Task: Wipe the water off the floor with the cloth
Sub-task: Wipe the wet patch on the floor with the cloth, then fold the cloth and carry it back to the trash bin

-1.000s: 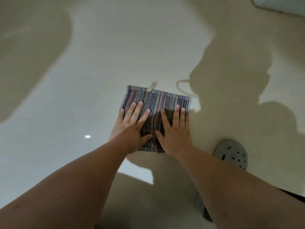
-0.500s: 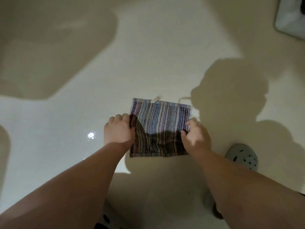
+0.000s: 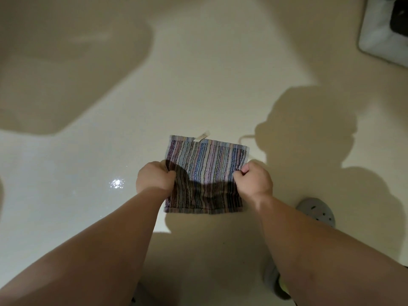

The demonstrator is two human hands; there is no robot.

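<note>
Forearms extend from the lower frame edge over the pale glossy floor (image 3: pixel 220 74). Left hand (image 3: pixel 155 180) is curled closed, pinching the left edge of the striped cloth (image 3: pixel 206 171). Right hand (image 3: pixel 254 180) is curled closed, pinching the right edge. Cloth is spread flat between both hands. Grey perforated shoe (image 3: pixel 315 212) sits right of the cloth. Small tag (image 3: pixel 202 136) projects from the far edge.

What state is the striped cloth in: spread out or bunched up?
Spread out: the cloth shows as a flat rectangle, left hand and right hand pinching opposite side edges.
</note>
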